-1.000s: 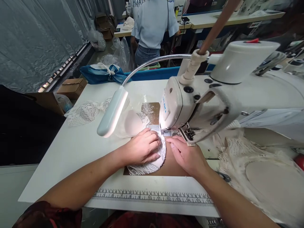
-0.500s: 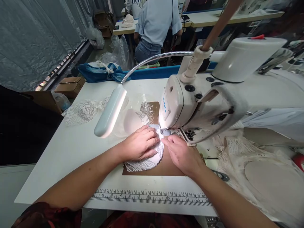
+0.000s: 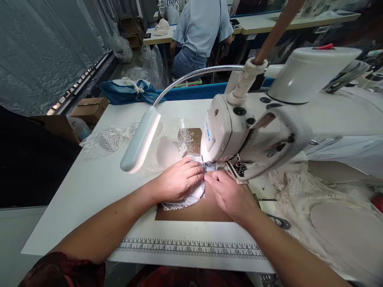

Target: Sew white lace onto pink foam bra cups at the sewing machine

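A white lace-covered cup piece (image 3: 187, 199) lies on a brown plate (image 3: 206, 211) set into the white table, its far edge under the needle of the white sewing machine (image 3: 239, 131). My left hand (image 3: 178, 181) lies flat on the lace with fingers stretched toward the needle. My right hand (image 3: 229, 195) rests beside it, fingertips pinched on the lace edge just in front of the presser foot. A gooseneck lamp (image 3: 140, 139) hangs over the table left of the needle.
More lace pieces (image 3: 103, 140) and a moulded cup (image 3: 167, 151) lie at the back left. A heap of lace and cups (image 3: 329, 215) fills the right side. A ruler strip (image 3: 191, 248) runs along the table's front edge. A person (image 3: 200, 32) stands behind.
The lace piece has fed toward the needle, so less of it shows in front. Both hands have crept forward with it, closer to the presser foot.
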